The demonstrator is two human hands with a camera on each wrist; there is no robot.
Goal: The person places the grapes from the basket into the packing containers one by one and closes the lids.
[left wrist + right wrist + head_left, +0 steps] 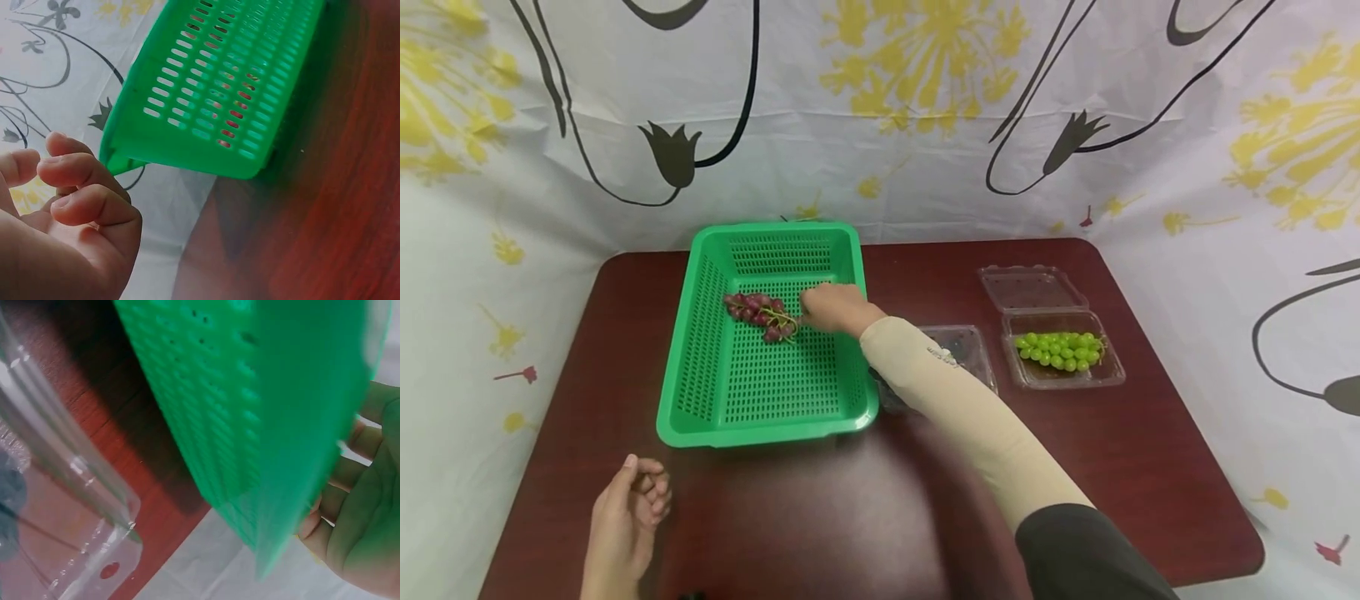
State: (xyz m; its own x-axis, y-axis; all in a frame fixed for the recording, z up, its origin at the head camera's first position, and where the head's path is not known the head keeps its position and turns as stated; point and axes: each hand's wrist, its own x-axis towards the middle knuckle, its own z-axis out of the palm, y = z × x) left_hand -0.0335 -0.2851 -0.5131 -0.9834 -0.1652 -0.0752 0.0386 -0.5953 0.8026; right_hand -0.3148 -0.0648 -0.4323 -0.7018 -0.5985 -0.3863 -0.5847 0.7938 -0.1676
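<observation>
A bunch of red grapes (pixel 756 310) lies inside the green basket (pixel 767 437), its pale green stem pointing right. My right hand (pixel 832 307) reaches over the basket's right side and pinches the bunch at its stem end. In the right wrist view the curled fingers (pixel 362 475) show past the basket wall, which hides the grapes there. My left hand (pixel 634 512) hangs idle at the basket's near left corner, fingers loosely curled with nothing in them. The left wrist view shows that hand (pixel 81 219) beside the basket's slotted wall (pixel 187 140).
Right of the basket, a clear plastic box (pixel 973 350) is partly covered by my sleeved right arm (pixel 962 417). Farther right, an open clear clamshell (pixel 1067 382) holds green grapes (pixel 1060 350). All stand on a dark red table (pixel 775 517) before a patterned cloth (pixel 865 142).
</observation>
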